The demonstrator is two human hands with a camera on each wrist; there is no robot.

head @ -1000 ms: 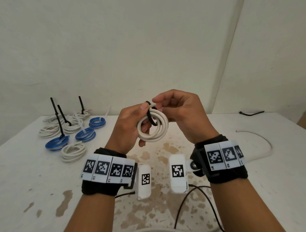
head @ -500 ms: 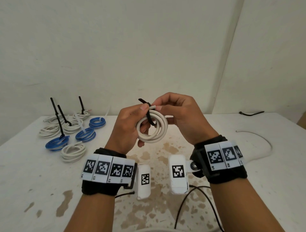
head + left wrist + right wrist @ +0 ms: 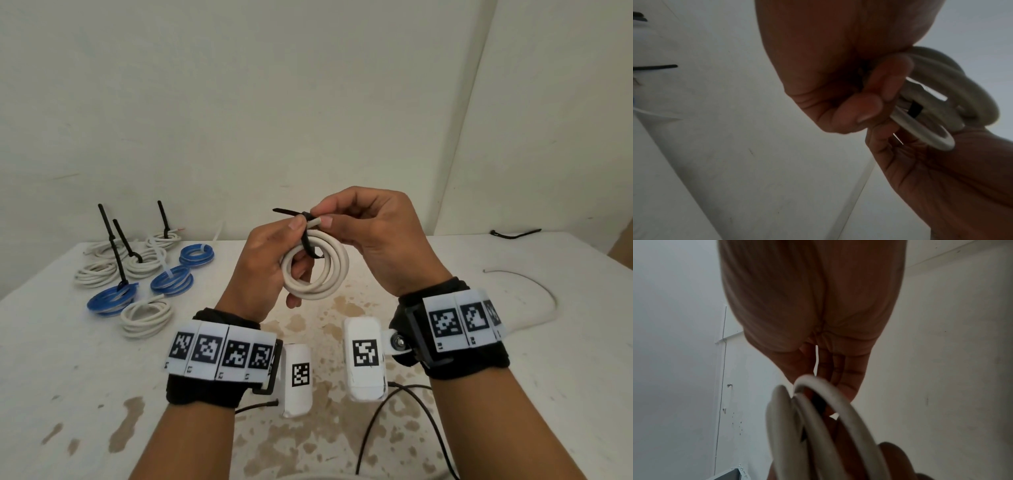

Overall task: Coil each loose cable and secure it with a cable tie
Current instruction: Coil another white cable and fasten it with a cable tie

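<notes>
From the head view, the left hand (image 3: 270,267) grips a white cable coil (image 3: 315,270) of about three turns, held in the air above the middle of the white surface (image 3: 445,342), thumb pressed on the coil's top. A black cable tie (image 3: 306,236) loops around the coil's upper edge, its free tail pointing left. The right hand (image 3: 376,236) pinches the top of the coil at the tie, between thumb and forefinger. On the far left of the surface lie eight finished coils (image 3: 144,270): five white, three blue. Three carry upright black tie tails; the blue ones at the back show pale ties. One loose white cable (image 3: 534,287) curves along the right side, and one spare black tie (image 3: 513,234) lies at the far right edge.

From the left wrist view, the fingers (image 3: 869,105) curl around the coil, the black tie showing between the strands.

From the right wrist view, the coil fills the near foreground, blurred; the right hand's grip itself is hidden behind the palm.
</notes>
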